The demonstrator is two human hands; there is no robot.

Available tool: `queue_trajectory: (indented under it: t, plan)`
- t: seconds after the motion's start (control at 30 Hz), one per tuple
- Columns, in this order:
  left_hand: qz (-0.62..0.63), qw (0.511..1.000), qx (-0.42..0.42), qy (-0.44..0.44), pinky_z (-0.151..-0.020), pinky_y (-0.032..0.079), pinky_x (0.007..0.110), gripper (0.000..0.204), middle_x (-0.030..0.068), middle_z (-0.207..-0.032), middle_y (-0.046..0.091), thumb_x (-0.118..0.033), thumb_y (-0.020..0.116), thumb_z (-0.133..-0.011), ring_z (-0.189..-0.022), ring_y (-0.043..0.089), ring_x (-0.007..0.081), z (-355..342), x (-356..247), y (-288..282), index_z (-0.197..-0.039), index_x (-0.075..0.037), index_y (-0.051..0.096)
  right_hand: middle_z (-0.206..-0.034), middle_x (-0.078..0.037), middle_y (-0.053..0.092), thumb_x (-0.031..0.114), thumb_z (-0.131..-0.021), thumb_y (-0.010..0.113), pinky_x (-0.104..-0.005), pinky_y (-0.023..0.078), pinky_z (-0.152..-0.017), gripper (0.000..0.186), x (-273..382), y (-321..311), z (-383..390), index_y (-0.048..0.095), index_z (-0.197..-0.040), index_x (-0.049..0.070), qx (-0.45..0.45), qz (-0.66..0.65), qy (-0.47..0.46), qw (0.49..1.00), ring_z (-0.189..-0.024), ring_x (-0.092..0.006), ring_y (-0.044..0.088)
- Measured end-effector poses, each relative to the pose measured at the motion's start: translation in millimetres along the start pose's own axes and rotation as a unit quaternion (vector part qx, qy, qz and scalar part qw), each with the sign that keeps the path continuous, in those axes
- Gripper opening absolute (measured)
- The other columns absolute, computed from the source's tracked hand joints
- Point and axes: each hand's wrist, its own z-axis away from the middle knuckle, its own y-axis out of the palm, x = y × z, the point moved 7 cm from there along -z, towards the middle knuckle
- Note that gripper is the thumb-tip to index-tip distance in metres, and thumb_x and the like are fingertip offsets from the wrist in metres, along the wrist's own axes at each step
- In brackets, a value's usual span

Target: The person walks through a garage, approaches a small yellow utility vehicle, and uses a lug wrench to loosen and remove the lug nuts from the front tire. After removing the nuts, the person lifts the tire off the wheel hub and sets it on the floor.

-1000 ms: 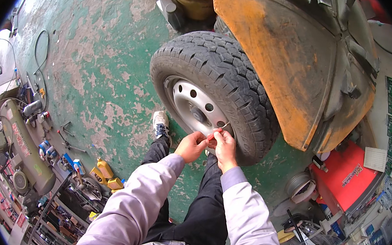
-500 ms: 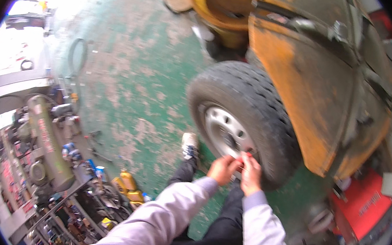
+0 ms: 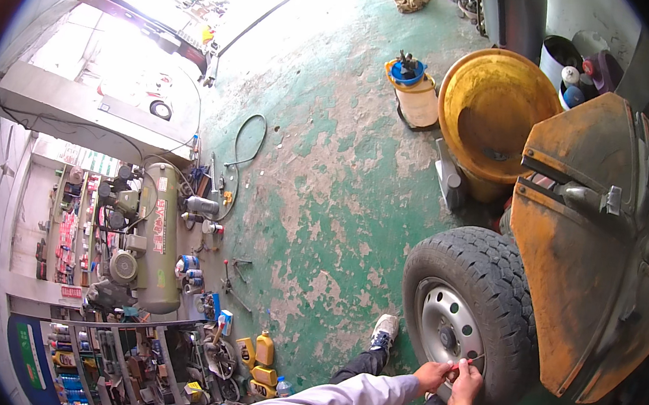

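A black tyre on a silver steel rim (image 3: 464, 321) stands under the orange bodywork (image 3: 597, 247) of a vehicle at the right. My left hand (image 3: 430, 374) and my right hand (image 3: 467, 385) are both at the lower edge of the rim, close together. Between their fingers is a small red-tipped thing (image 3: 456, 367), too small to name. Both hands pinch at it against the rim. My sleeves are pale lilac; my dark trousers and a grey shoe (image 3: 383, 332) show below the wheel.
A yellow barrel (image 3: 493, 121) and a white container with a blue lid (image 3: 416, 95) stand on the worn green floor behind the vehicle. At the left are a green air compressor (image 3: 153, 241), a hose (image 3: 245, 143), yellow oil bottles (image 3: 264, 352) and shelves of tools.
The view has swung up and left, so the wheel and my hands now sit at the lower right. My hands have stayed together at the rim.
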Motion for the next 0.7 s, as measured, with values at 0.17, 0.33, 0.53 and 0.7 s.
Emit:
queue_trajectory:
  t: [0.17,0.33,0.53,0.7]
  plan:
    - [-0.079,0.992,-0.075,0.071,-0.043,0.033,0.032,0.048,0.0011,-0.065,0.055,-0.051,0.057,-0.106,-0.046,0.044,0.0123,-1.9,2.6,0.4,-0.098,-0.006,0.072,-0.072,-0.007,0.066,0.021,-0.096,0.079,-0.032,0.047,-0.048,0.032,1.0,-3.9,-8.4,0.06,-0.079,0.002,-0.085,0.036,-0.054,0.994,-0.056,-0.0143,0.059]
    - [0.043,0.999,-0.02,0.02,-0.042,0.028,0.032,0.05,-0.0027,-0.061,0.044,-0.055,0.055,-0.106,-0.044,0.037,0.0123,-0.1,11.6,5.7,-0.089,-0.009,0.067,-0.073,-0.005,0.066,0.026,-0.102,0.071,-0.029,0.048,-0.049,0.031,-20.3,-0.1,-14.8,0.06,-0.082,0.005,0.01,-0.094,0.035,0.995,-0.054,-0.0143,0.058]
    - [0.052,0.997,-0.046,0.032,-0.043,0.026,0.032,0.045,-0.0025,-0.066,0.044,-0.052,0.057,-0.106,-0.048,0.035,0.0107,4.2,2.6,6.0,-0.089,-0.011,0.066,-0.074,-0.005,0.066,0.025,-0.101,0.069,-0.0291,0.05,-0.05,0.026,-6.3,-4.5,-14.8,0.064,-0.086,0.005,-0.046,0.005,-0.034,0.998,-0.055,-0.014,0.059]
    - [-0.146,0.979,-0.088,0.108,-0.054,0.045,0.034,0.036,0.0035,-0.082,0.07,-0.032,0.053,-0.108,-0.063,0.057,0.0136,6.7,-15.7,-1.8,-0.105,-0.008,0.08,-0.078,-0.003,0.065,0.023,-0.099,0.069,-0.03,0.054,-0.057,0.017,-11.2,9.8,-6.7,0.067,-0.09,0.009,0.03,-0.122,0.045,0.991,-0.064,-0.0154,0.064]
